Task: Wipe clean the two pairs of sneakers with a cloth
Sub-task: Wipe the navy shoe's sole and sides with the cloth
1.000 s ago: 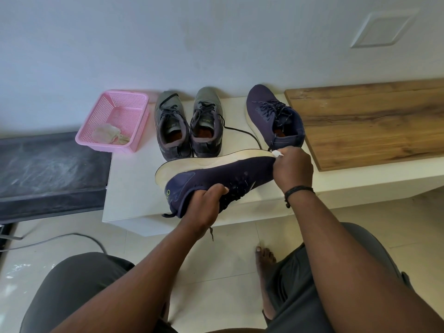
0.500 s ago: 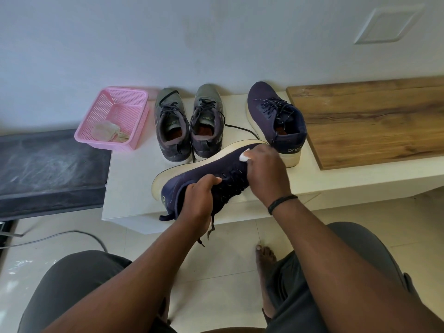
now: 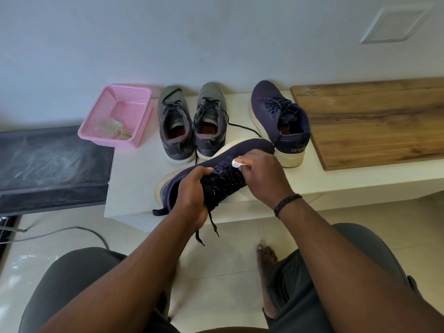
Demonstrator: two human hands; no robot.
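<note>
My left hand (image 3: 192, 195) grips a navy sneaker (image 3: 225, 162) by its collar, holding it on its side over the front of the white bench (image 3: 129, 169). My right hand (image 3: 262, 174) pinches a small white cloth (image 3: 236, 162) and presses it against the laced upper of that sneaker. The second navy sneaker (image 3: 278, 116) stands upright on the bench behind my right hand. A pair of grey sneakers (image 3: 189, 121) stands side by side against the wall.
A pink plastic basket (image 3: 134, 102) with a crumpled rag (image 3: 111, 128) sits at the bench's left end. A wooden board (image 3: 374, 121) covers the right part. A dark surface (image 3: 48, 164) lies to the left, and a cable (image 3: 60, 233) runs over the tiled floor.
My right hand has slid the cloth from the sneaker's toe end down toward the laces. The held sneaker has tilted and dropped slightly toward me.
</note>
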